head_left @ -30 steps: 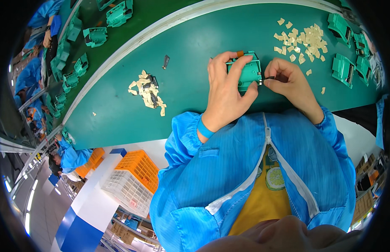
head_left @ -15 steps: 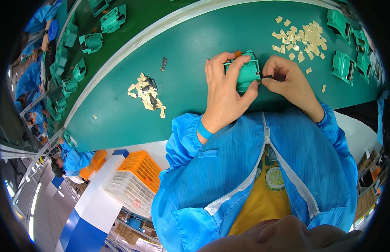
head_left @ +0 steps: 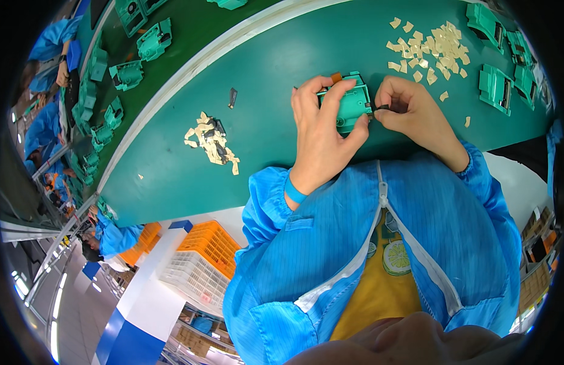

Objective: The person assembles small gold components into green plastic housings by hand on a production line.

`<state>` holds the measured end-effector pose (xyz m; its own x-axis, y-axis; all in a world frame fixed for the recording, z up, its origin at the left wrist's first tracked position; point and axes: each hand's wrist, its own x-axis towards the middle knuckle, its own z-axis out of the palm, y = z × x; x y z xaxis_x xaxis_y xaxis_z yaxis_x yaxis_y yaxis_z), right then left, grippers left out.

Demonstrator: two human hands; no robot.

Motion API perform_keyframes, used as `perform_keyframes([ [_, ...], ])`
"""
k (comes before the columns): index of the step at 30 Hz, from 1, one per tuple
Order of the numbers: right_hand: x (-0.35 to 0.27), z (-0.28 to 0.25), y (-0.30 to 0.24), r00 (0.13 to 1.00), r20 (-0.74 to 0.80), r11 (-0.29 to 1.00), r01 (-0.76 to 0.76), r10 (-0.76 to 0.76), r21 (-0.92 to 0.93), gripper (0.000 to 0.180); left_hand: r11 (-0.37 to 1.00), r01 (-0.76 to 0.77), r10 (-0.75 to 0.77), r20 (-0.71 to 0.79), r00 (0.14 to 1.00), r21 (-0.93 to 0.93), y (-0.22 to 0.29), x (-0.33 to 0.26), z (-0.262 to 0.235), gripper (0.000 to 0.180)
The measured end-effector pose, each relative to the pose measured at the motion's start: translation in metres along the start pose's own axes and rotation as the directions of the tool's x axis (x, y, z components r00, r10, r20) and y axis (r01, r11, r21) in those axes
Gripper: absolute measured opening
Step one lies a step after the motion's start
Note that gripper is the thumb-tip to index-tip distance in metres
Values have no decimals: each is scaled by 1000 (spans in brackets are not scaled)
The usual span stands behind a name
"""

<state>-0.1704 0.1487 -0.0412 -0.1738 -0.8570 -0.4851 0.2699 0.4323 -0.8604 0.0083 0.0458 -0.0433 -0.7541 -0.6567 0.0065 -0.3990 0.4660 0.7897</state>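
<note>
My left hand [head_left: 324, 118] is wrapped round a green plastic housing [head_left: 353, 104], thumb on its near side and fingers over its far left edge. An orange-brown tab [head_left: 336, 77] shows at the housing's far end by my fingertips. At the housing's right side my right hand [head_left: 409, 109] pinches a small black piece [head_left: 382, 107]. The piece is partly covered by my fingers, and I cannot tell whether it touches the housing. Both hands are just above the green tabletop [head_left: 276, 73].
Left of my hands lies a pile of cream and black scraps [head_left: 213, 141], near a small dark piece [head_left: 232, 97]. Cream pieces [head_left: 443, 48] are scattered at the far right, beside several green housings [head_left: 496, 89]. More housings [head_left: 154, 39] sit beyond the pale rail [head_left: 190, 64]. Crates [head_left: 209, 243] stand lower left.
The view has shifted slightly. Both hands keep their grip on the housing and the black piece, with only slight movement of the right fingers. Housings beyond the rail have shifted a little.
</note>
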Motion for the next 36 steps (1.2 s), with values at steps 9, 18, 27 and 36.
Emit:
perform_keyframes([
  [9, -15, -5, -20, 988, -147, 905, -95, 36, -416, 25, 1000, 11, -11, 9, 1000, 20, 3, 1, 2, 55],
  [18, -15, -7, -18, 985, -152, 915, 14, -82, -402, 25, 999, -9, 8, 7, 1000, 43, 3, 1, 4, 55],
  [27, -8, -12, -1, 995, -89, 954, 7, -36, -299, 18, 992, -79, 75, 41, 996, 96, 5, 5, -1, 72],
  [36, -23, -14, -21, 999, 33, 999, -40, 40, -25, 16, 975, -120, 134, 61, 989, -189, 8, 6, -6, 68],
])
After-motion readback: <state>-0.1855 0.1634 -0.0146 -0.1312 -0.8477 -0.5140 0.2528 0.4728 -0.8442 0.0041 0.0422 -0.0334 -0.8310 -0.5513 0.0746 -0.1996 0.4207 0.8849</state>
